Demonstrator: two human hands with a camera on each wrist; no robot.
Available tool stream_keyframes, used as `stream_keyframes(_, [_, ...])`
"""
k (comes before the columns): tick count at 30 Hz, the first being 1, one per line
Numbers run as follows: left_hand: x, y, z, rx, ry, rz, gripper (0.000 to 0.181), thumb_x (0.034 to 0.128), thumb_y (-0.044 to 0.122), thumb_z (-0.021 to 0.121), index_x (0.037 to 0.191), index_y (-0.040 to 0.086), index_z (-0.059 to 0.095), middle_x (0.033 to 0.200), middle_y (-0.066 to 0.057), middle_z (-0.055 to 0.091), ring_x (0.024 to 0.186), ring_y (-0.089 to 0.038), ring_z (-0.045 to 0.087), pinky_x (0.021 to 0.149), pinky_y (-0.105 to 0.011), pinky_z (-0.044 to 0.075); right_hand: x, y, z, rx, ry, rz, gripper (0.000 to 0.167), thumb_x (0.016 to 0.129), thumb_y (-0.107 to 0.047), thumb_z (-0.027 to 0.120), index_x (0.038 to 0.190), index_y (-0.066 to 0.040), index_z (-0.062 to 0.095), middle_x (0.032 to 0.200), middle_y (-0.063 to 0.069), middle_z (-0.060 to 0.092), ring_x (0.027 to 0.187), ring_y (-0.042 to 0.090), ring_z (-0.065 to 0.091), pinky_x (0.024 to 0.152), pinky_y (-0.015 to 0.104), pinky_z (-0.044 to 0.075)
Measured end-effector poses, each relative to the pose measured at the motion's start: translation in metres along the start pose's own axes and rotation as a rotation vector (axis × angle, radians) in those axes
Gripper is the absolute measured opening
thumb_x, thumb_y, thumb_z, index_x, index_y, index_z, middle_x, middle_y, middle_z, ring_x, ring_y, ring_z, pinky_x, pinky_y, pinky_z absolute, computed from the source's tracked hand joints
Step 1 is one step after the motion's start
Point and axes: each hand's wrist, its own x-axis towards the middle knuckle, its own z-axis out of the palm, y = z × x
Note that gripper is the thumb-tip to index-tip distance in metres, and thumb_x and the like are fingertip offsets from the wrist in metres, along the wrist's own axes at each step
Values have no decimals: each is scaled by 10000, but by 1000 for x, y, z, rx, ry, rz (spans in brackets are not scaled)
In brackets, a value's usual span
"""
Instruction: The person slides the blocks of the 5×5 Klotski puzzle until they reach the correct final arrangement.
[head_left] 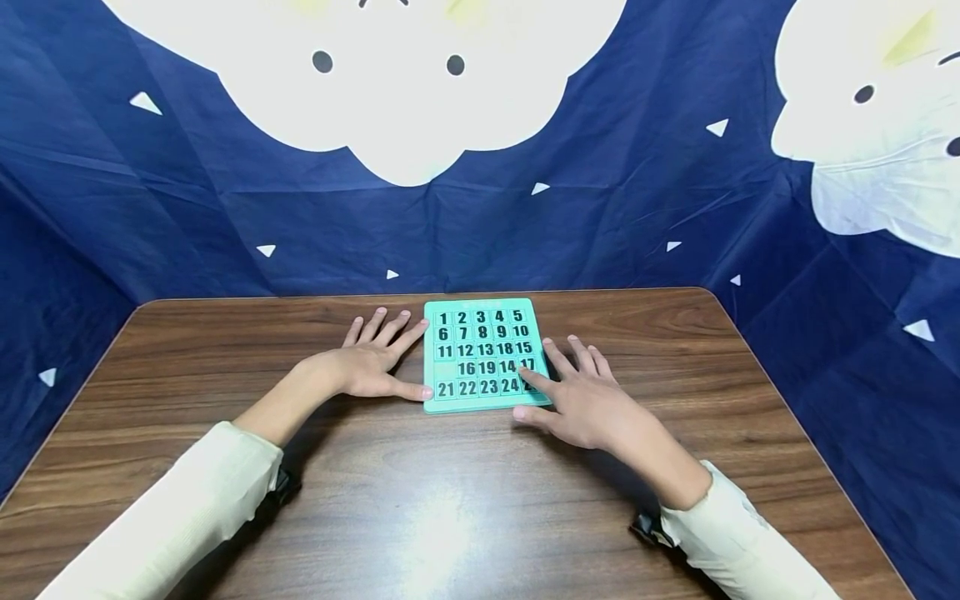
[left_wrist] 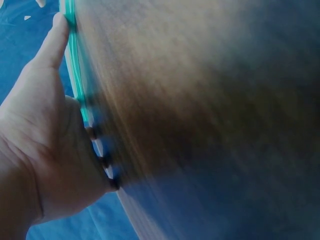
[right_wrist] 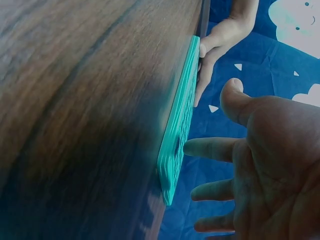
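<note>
- From the head view: the mint-green number puzzle (head_left: pixel 486 352) lies flat near the far edge of the brown wood-grain surface (head_left: pixel 360 500), with one bare slot (head_left: pixel 446 369) left of tile 16 (head_left: pixel 467 369).
- The left hand (head_left: pixel 367 367) is spread and relaxed, grasping nothing, thumb and a fingertip against the puzzle's left edge; the right hand (head_left: pixel 592 404) is loose too, index finger (head_left: pixel 538 381) out over 14 and 17.
- I'd say they're sliding tiles while steadying the puzzle; the next move seems to call for a leftward push along that row.
- Behind hangs a navy cloth (head_left: pixel 225 208) with white clouds (head_left: pixel 405 92) and small triangles.
- Left wrist: the thumb meets the puzzle's rim; other fingers are mostly hidden.
- Right wrist: fingers extended; whether the index presses, I can't tell.
</note>
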Motion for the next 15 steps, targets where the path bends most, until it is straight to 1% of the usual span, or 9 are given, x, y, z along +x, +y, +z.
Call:
stream_keyframes(3, [1,1,0,0,-3,-1,1315,916,935,634,1838,297,-52,1920,-135,-121,1740,-507,-228,1367,-761,-155,2,1,1,3,-4,-11,747,1126,-716,501,1761,-329,433,1904,202,137,1764,532,50,1406,750,71])
stream_keyframes(7, [2,2,-1,4,-9,-8,1318,912,933,642,1837,304,-54,1920,-132,-123,1741,-503,-229,1369,-757,-153,10,-5,2,17,4,-58,751,1128,-712,502,1772,-338,408,1907,194,124,1765,530,37,1408,749,64])
stream_keyframes(11, [3,3,-2,4,-22,-16,1319,914,930,644,1836,304,-60,1920,-131,-124,1741,-500,-234,1371,-754,-152,26,-19,2,17,-5,-103,745,1126,-728,485,1777,-384,377,1915,167,86,1771,513,-2,1417,733,48])
stream_keyframes(15, [3,3,-3,2,-39,-25,1322,914,940,630,1835,301,-71,1917,-138,-131,1738,-506,-238,1371,-751,-156,47,-37,1,-3,-26,-132,751,1122,-751,458,1784,-417,340,1923,135,46,1777,489,-30,1422,722,43])
